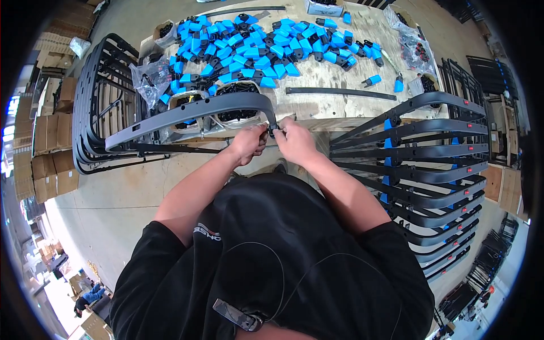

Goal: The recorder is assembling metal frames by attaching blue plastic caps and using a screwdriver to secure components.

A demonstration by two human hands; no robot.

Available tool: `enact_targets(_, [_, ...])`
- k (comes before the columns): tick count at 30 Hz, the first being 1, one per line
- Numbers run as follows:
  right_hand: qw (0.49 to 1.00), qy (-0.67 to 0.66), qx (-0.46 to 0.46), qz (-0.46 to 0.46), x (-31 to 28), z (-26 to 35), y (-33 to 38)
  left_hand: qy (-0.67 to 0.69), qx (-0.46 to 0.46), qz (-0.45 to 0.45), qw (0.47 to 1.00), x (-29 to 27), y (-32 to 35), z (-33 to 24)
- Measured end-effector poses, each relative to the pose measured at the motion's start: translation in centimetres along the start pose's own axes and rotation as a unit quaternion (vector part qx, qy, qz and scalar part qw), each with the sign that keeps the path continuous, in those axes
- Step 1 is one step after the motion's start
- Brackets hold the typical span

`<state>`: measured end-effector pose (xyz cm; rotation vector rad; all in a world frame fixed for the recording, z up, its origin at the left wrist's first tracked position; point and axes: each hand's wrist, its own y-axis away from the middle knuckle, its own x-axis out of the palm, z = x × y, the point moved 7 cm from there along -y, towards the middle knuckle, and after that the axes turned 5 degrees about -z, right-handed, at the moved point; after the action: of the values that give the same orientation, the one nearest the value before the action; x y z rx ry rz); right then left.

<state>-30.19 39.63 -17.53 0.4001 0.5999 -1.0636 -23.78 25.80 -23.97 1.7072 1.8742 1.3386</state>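
A black metal frame [192, 111] with a rounded corner lies across the front edge of the workbench, on my left. Its bent end comes down between my two hands. My left hand [249, 143] is closed, its thumb and fingers pinched against that end. From the other side, my right hand [296, 141] pinches at the same spot, where a small dark piece [272, 130] shows between the fingertips. What exactly the right fingers grip is mostly hidden. Beyond the frame, bags of small black parts [238, 107] sit at the bench edge.
Many blue-and-black plastic pieces [243, 54] cover the wooden bench [317, 107], beside a flat black bar [340, 93]. Stacked black frames with red marks [436, 150] stand at my right; more frames [90, 107] stand at left. Cardboard boxes [54, 127] are farther left.
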Motion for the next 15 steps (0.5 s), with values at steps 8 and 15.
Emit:
enact_targets(8, [1.000, -0.009, 0.018, 0.009, -0.2, 0.0, 0.0, -0.160, 0.159, -0.051, 0.973, -0.4, 0.4, -1.7])
enact_targets(15, [1.000, -0.018, 0.017, -0.001, -0.1, -0.2, -0.1, -0.064, 0.313, -0.048, 0.947, -1.0, 1.6, -3.2])
